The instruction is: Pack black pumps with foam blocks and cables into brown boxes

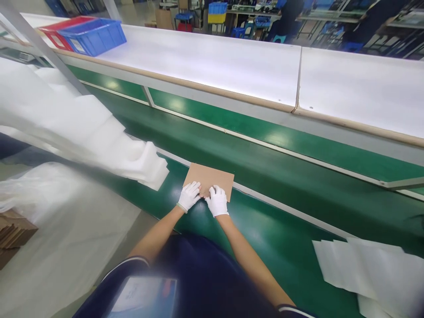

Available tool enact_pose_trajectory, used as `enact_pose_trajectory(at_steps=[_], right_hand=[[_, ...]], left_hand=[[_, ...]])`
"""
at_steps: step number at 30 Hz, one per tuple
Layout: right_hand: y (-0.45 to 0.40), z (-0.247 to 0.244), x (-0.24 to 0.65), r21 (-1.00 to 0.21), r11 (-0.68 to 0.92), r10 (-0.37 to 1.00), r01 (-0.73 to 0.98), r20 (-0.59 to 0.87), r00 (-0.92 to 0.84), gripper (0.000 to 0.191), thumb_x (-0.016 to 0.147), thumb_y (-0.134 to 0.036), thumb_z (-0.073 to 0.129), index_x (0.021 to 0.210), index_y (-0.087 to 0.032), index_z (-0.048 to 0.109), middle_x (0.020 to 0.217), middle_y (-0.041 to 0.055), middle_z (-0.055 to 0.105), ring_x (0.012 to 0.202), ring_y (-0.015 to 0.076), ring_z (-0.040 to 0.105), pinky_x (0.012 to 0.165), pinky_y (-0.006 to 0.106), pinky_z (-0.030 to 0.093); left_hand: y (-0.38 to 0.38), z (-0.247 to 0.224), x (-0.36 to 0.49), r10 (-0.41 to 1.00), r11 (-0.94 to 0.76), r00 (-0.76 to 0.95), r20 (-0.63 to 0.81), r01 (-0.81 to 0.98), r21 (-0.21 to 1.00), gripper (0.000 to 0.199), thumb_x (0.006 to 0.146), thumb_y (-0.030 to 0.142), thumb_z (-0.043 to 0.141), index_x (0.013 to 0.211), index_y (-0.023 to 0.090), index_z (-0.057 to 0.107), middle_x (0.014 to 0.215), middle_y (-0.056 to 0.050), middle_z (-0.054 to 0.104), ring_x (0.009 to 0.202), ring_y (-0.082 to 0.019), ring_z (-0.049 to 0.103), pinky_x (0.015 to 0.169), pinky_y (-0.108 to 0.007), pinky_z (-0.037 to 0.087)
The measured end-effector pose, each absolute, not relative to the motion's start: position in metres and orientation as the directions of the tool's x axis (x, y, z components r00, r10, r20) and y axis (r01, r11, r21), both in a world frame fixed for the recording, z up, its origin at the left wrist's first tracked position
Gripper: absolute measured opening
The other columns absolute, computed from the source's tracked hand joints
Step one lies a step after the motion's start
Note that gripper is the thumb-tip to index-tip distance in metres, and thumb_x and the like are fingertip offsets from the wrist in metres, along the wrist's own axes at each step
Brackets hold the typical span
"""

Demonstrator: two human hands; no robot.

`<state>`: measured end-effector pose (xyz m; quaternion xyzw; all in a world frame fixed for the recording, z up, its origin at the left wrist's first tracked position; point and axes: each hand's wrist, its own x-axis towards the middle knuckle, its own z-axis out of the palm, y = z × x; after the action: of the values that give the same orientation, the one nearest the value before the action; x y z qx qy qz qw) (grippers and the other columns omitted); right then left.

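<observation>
Brown cardboard sheet [212, 173]: being touched by white-gloved left hand [189, 196], right hand [217, 202]; grip unclear
Red bin [57, 41], blue plastic bin [102, 40]: contents being hidden

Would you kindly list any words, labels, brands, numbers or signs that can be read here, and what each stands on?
No text can be read.
Label on the blue bin: too small.
Label on the red bin: too small.
Pale card on the person's chest: too blurred.
Brown cardboard: no print visible.
</observation>
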<state>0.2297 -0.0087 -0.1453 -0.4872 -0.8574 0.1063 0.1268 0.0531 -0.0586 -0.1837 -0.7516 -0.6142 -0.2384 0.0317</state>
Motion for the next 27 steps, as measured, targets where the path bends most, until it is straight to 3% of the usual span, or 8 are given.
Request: enact_pose_trajectory(at_steps=[4, 6, 12, 15, 17, 21, 23, 27], right_hand=[[0.003, -0.138, 0.219, -0.287, 0.458, 0.882, 0.841, 0.023, -0.472, 0.034, 0.076, -0.031, 0.066, 0.108, -0.020, 0.060, 0.126, 0.0154, 0.050, 0.101, 0.0300, 0.048, 0.080, 0.042, 0.043], [0.008, -0.134, 0.218, -0.274, 0.457, 0.885, 0.846, 0.047, -0.463, 0.040, 0.076, -0.032, 0.066, 0.113, -0.019, 0.058, 0.127, 0.0160, 0.049, 0.103, 0.0307, 0.048, 0.080, 0.043, 0.043], [0.008, -0.135, 0.228, -0.234, 0.398, 0.916, 0.887, 0.153, -0.370, 0.067, 0.064, -0.055, 0.072, 0.117, -0.017, 0.057, 0.142, 0.0191, 0.034, 0.130, 0.0438, 0.021, 0.098, 0.057, 0.026], [0.005, -0.136, 0.225, -0.196, 0.321, 0.946, 0.926, 0.111, -0.304, 0.067, 0.069, -0.059, 0.066, 0.122, -0.019, 0.056, 0.145, 0.0179, 0.031, 0.131, 0.0453, 0.019, 0.099, 0.061, 0.019], [0.003, -0.135, 0.223, -0.159, 0.301, 0.953, 0.940, 0.090, -0.289, 0.067, 0.071, -0.060, 0.062, 0.125, -0.021, 0.054, 0.147, 0.0162, 0.030, 0.132, 0.0450, 0.017, 0.098, 0.061, 0.019], [0.002, -0.134, 0.223, -0.112, 0.345, 0.937, 0.932, 0.094, -0.336, 0.065, 0.075, -0.058, 0.059, 0.126, -0.018, 0.053, 0.146, 0.0173, 0.031, 0.133, 0.0429, 0.017, 0.097, 0.055, 0.026], [0.002, -0.134, 0.222, -0.112, 0.347, 0.937, 0.931, 0.094, -0.337, 0.060, 0.079, -0.056, 0.056, 0.125, -0.018, 0.054, 0.145, 0.0181, 0.033, 0.132, 0.0419, 0.019, 0.096, 0.053, 0.029], [0.008, -0.133, 0.217, -0.155, 0.302, 0.953, 0.941, 0.080, -0.293, 0.050, 0.083, -0.050, 0.053, 0.123, -0.019, 0.055, 0.145, 0.0172, 0.034, 0.133, 0.0391, 0.021, 0.095, 0.054, 0.030]], left_hand=[[-0.050, -0.181, 0.052, 0.915, -0.232, 0.119, 0.385, 0.937, 0.261, 0.033, 0.089, 0.037, 0.048, 0.112, 0.018, 0.061, 0.128, -0.011, 0.058, 0.125, -0.026, 0.048, 0.100, -0.043, 0.040], [-0.048, -0.174, 0.049, 0.912, -0.234, 0.116, 0.394, 0.935, 0.266, 0.034, 0.088, 0.039, 0.049, 0.111, 0.018, 0.061, 0.127, -0.011, 0.058, 0.123, -0.026, 0.049, 0.099, -0.043, 0.041], [-0.007, -0.127, 0.034, 0.910, -0.088, -0.024, 0.413, 0.964, 0.250, 0.051, 0.078, 0.050, 0.059, 0.116, 0.017, 0.058, 0.139, -0.013, 0.046, 0.132, -0.035, 0.034, 0.102, -0.051, 0.032], [0.049, -0.105, 0.038, 0.946, -0.141, 0.070, 0.317, 0.968, 0.206, 0.052, 0.083, 0.049, 0.050, 0.123, 0.016, 0.053, 0.142, -0.013, 0.041, 0.135, -0.034, 0.027, 0.104, -0.051, 0.027], [0.083, -0.100, 0.047, 0.975, -0.168, 0.132, 0.178, 0.965, 0.201, 0.055, 0.085, 0.050, 0.047, 0.128, 0.016, 0.050, 0.141, -0.013, 0.042, 0.135, -0.033, 0.027, 0.105, -0.050, 0.024], [0.111, -0.115, 0.063, 0.987, -0.126, 0.144, -0.066, 0.965, 0.229, 0.051, 0.088, 0.052, 0.039, 0.114, 0.013, 0.059, 0.112, -0.015, 0.062, 0.112, -0.030, 0.051, 0.096, -0.045, 0.032], [0.112, -0.125, 0.065, 0.986, -0.114, 0.140, -0.095, 0.964, 0.240, 0.051, 0.088, 0.053, 0.035, 0.109, 0.013, 0.060, 0.102, -0.015, 0.064, 0.099, -0.029, 0.056, 0.089, -0.043, 0.036], [0.113, -0.125, 0.066, 0.984, -0.097, 0.135, -0.117, 0.955, 0.281, 0.050, 0.089, 0.051, 0.035, 0.110, 0.013, 0.059, 0.104, -0.015, 0.063, 0.098, -0.029, 0.055, 0.089, -0.044, 0.035]])
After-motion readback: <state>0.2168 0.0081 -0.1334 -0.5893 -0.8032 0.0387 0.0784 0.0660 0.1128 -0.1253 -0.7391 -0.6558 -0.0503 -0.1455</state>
